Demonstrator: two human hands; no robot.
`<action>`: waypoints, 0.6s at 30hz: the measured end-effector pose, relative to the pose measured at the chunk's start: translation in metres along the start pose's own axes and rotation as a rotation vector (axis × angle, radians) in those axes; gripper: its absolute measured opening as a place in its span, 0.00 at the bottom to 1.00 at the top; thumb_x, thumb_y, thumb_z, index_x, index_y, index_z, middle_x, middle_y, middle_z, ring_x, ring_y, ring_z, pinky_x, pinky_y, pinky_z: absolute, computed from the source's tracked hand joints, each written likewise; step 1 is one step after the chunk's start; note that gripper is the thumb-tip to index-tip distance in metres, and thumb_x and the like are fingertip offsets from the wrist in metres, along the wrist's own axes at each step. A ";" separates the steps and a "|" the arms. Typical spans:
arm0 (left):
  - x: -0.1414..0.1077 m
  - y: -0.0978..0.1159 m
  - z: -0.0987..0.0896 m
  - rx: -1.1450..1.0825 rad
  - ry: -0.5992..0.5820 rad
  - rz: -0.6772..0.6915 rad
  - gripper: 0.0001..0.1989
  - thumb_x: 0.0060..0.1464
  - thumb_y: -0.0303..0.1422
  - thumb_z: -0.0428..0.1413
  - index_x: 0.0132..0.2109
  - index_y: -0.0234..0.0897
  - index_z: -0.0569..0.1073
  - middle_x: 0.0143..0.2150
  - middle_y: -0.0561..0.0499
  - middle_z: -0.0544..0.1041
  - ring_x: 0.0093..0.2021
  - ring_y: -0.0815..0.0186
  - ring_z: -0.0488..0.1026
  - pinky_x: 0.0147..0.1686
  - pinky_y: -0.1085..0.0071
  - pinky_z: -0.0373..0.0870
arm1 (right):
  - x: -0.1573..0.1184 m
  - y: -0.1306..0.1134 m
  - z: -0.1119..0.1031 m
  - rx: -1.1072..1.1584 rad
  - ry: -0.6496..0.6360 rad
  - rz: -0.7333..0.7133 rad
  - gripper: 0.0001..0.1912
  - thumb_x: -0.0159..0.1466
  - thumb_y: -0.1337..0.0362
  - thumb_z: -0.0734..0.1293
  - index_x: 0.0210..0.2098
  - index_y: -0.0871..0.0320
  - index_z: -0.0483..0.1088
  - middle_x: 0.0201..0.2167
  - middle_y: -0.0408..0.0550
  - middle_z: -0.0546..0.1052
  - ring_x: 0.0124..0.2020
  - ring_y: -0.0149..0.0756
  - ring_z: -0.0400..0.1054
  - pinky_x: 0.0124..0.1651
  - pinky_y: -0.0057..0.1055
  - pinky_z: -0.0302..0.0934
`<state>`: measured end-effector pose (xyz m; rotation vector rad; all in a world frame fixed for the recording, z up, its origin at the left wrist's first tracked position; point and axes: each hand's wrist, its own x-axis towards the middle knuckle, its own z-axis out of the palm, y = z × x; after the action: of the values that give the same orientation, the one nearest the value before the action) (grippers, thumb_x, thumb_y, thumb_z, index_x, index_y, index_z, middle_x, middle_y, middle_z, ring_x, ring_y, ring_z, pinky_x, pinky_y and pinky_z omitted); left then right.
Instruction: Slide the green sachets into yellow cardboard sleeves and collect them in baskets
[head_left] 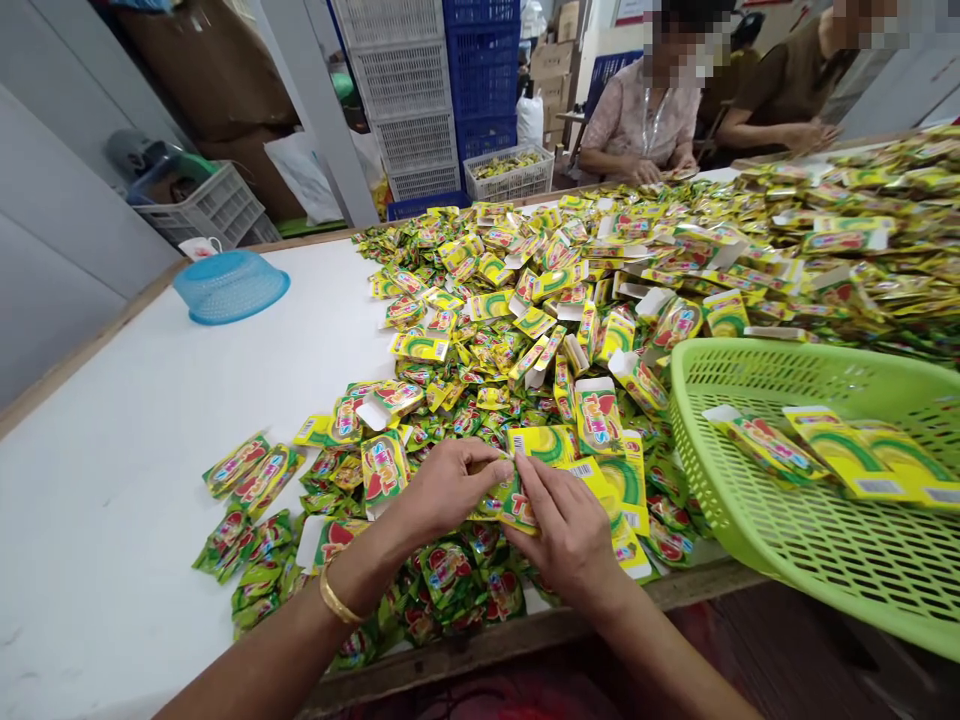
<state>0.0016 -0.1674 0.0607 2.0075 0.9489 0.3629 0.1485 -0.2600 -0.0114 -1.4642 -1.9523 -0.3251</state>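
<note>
Both hands meet over the heap at the table's near edge, on one small candy box [516,503] with green and yellow print. My left hand [453,485], a gold bangle on its wrist, pinches the box at its upper end. From the other side my right hand [562,525] grips it, fingers partly covering it. Whether anything is inside the box is hidden. Beneath the hands lie green candy packets [450,578]. Flattish yellow boxes [626,485] sit right of my right hand, and a box with an open flap [384,470] stands left of my left hand.
A green plastic basket [757,540] holding several boxes stands at the right. An upturned blue basket [231,290] lies far left on the white table [112,480]. Piled boxes and packets spread to the back right, where two people [637,120] sit. Stacked crates [409,90] stand behind.
</note>
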 end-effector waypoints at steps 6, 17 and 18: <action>-0.002 0.006 0.007 0.124 0.064 -0.034 0.12 0.49 0.27 0.48 0.19 0.36 0.60 0.21 0.57 0.60 0.25 0.71 0.58 0.28 0.74 0.55 | 0.001 0.001 0.000 -0.015 -0.042 -0.083 0.33 0.64 0.58 0.61 0.63 0.67 0.51 0.50 0.59 0.71 0.47 0.44 0.66 0.46 0.40 0.62; -0.001 -0.002 0.009 -0.197 0.201 -0.172 0.04 0.43 0.31 0.56 0.27 0.35 0.70 0.24 0.56 0.69 0.25 0.70 0.64 0.27 0.75 0.59 | 0.003 -0.006 0.001 -0.020 -0.023 -0.062 0.31 0.64 0.57 0.61 0.62 0.69 0.53 0.48 0.60 0.72 0.45 0.44 0.66 0.45 0.40 0.63; -0.001 -0.002 0.006 -0.183 0.171 -0.168 0.04 0.43 0.31 0.55 0.25 0.35 0.70 0.22 0.56 0.69 0.25 0.71 0.63 0.26 0.75 0.59 | 0.003 -0.007 0.002 -0.013 -0.019 -0.060 0.31 0.65 0.57 0.61 0.62 0.68 0.54 0.48 0.60 0.73 0.45 0.44 0.67 0.44 0.40 0.63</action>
<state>0.0036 -0.1712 0.0553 1.7378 1.1398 0.5148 0.1407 -0.2596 -0.0094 -1.4239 -2.0157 -0.3529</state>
